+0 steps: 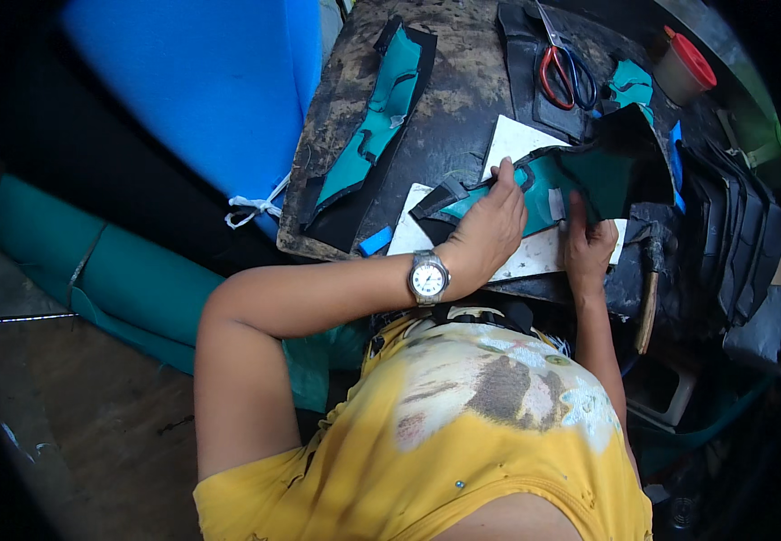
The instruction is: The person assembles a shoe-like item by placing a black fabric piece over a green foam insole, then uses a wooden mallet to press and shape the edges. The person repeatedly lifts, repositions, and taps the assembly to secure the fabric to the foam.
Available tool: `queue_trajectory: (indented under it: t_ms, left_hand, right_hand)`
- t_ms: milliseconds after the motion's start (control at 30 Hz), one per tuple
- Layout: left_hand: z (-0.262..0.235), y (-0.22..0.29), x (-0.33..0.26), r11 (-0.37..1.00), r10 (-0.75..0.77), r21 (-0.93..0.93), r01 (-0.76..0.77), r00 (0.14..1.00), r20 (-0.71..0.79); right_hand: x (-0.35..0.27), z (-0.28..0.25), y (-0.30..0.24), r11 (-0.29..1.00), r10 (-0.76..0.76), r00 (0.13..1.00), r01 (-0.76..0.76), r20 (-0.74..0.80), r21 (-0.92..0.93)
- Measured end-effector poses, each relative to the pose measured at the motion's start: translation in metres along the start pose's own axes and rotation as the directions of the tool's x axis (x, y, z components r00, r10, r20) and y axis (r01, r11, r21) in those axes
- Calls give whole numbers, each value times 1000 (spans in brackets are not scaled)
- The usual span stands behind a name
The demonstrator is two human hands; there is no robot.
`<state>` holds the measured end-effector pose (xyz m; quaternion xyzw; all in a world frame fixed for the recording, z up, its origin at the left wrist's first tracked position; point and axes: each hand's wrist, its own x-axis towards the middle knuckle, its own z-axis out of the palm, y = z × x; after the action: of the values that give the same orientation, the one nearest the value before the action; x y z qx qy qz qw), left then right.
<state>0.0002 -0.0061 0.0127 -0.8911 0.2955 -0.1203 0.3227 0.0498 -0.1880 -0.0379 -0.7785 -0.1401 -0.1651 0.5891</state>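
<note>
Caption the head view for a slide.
Both hands, left hand and right hand, press a teal-and-black piece onto a white board; scissors lie beyond.

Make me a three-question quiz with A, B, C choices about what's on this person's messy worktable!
1. Where are the red-handled scissors?
A. on the floor
B. at the table's far side
C. in the left hand

2. What colour is the lid of the small plastic cup?
A. red
B. yellow
C. white

3. What is the left hand doing?
A. hanging free
B. pressing the teal-and-black fabric piece
C. holding a hammer

Answers: B, they lie beyond both hands; A, the lid is red; B, its fingers rest on the fabric.
</note>
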Motion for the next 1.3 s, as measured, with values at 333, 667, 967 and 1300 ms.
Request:
queue_trajectory:
  t_ms: [333,667,967,1300]
  left_hand:
    - [6,14,-6,993,-107,38,109,993,-52]
    - [2,16,-5,990,-119,76,121,993,-23]
    - [0,19,-4,990,-106,94,103,994,32]
    - [2,19,-5,990,-121,67,121,993,5]
  right_hand:
    - [-1,-2,-1,999,7,999,-6,31,-47]
    - [-1,0,3,999,-27,1000,28,9,-44]
    - [0,4,-1,998,-63,997,62,-34,-27]
    - [0,3,-4,1000,-8,1000,8,-15,-19]
